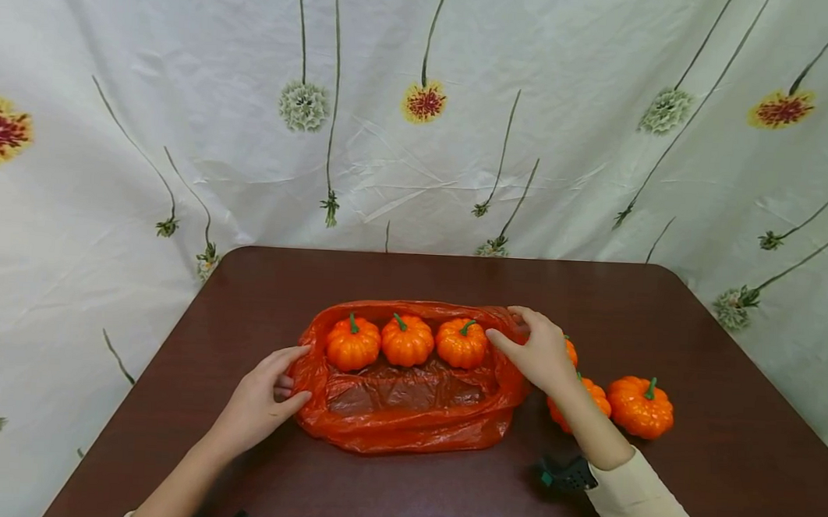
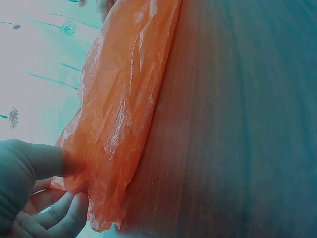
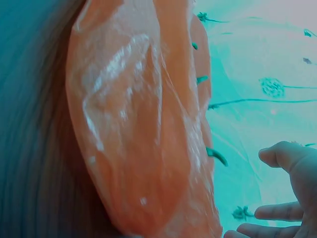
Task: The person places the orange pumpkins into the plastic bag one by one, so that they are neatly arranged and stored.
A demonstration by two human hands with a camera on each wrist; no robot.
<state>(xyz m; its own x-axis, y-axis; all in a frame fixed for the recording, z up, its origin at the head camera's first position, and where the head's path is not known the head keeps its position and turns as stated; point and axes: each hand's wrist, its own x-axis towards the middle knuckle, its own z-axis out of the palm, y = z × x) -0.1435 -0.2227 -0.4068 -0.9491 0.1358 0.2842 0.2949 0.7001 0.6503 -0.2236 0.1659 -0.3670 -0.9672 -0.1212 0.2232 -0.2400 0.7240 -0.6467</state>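
Note:
An orange-red plastic bag (image 1: 404,438) lies with its mouth spread wide on the table. Three small orange pumpkins with green stems stand in a row along its far side: a left pumpkin (image 1: 352,344), a middle pumpkin (image 1: 407,342) and a right pumpkin (image 1: 462,344). My left hand (image 1: 261,397) holds the bag's left edge between thumb and fingers, and the thumb shows against the thin plastic (image 2: 111,124) in the left wrist view. Over the bag's right rim is my right hand (image 1: 539,351), thumb and fingers spread apart. In the right wrist view it appears beside the bag, gripping nothing.
Three more pumpkins are on the table right of the bag. The outermost pumpkin (image 1: 641,408) shows fully; my right hand and forearm partly cover a nearer pumpkin (image 1: 592,397) and a farther pumpkin (image 1: 571,351). A flowered white cloth (image 1: 391,156) hangs behind the dark table (image 1: 280,275).

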